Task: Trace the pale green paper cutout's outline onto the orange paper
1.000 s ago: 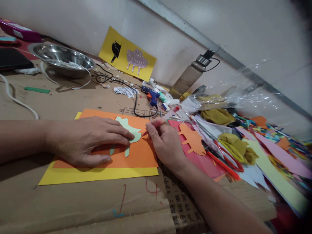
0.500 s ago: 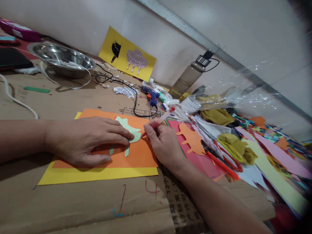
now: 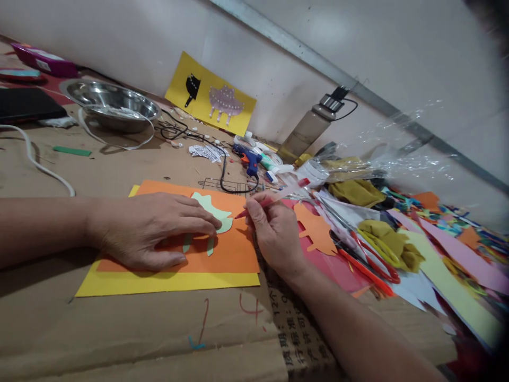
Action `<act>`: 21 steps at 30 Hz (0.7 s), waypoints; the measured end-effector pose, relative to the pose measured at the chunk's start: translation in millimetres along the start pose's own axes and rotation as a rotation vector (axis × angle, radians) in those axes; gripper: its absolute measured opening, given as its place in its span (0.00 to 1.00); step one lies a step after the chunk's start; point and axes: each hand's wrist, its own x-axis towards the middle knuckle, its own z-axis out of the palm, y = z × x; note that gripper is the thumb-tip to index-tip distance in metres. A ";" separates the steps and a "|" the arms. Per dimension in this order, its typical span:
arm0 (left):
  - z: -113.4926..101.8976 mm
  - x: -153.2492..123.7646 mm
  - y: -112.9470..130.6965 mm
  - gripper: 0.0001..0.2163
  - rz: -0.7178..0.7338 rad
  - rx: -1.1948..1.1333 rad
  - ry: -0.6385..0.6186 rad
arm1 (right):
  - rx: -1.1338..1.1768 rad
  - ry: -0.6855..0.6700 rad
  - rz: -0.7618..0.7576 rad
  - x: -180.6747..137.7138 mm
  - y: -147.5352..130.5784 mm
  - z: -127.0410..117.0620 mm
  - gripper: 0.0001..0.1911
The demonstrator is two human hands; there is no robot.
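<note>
My left hand (image 3: 151, 228) lies flat, fingers stretched, on a pale green paper cut-out (image 3: 217, 215), pressing it against an orange sheet (image 3: 230, 252). That sheet rests on a yellow sheet (image 3: 167, 281) on the cardboard-covered table (image 3: 119, 329). My right hand (image 3: 274, 233) pinches a red pen (image 3: 278, 195), whose tip sits at the cut-out's right edge. The pen's clear rear end points up to the right.
A steel bowl (image 3: 113, 101) stands at the back left, with a white strap (image 3: 40, 164) nearby. A blue glue gun (image 3: 249, 158) and its black cable, a bottle (image 3: 308, 127), a yellow card (image 3: 210, 98) against the wall. Right: orange cut-out (image 3: 316, 228), red scissors (image 3: 369, 260), paper scraps, plastic wrap.
My right hand has shifted slightly and the pen now leans flatter, its tip at the cut-out's right edge. The view has shifted a little. My left hand stays in place.
</note>
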 end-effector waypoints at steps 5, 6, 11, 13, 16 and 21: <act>-0.7 -0.4 -0.7 0.10 -0.003 0.021 -0.026 | 0.226 -0.060 0.174 -1.0 2.2 5.0 0.26; -0.5 -0.7 -1.0 0.11 -0.003 0.032 -0.032 | 0.284 -0.068 0.223 -0.6 2.3 6.5 0.28; 2.2 -3.2 -3.9 0.13 0.018 0.084 -0.037 | 0.426 -0.085 0.373 5.4 5.2 12.1 0.32; 3.4 -4.1 -5.5 0.14 0.019 0.094 -0.036 | 0.433 -0.076 0.393 8.7 7.7 13.2 0.31; 4.3 -4.4 -7.3 0.14 0.028 0.084 -0.026 | 0.440 -0.083 0.412 12.7 11.2 14.7 0.31; 3.3 -4.5 -8.2 0.14 0.028 0.076 -0.027 | 0.473 -0.056 0.409 14.8 13.4 18.2 0.30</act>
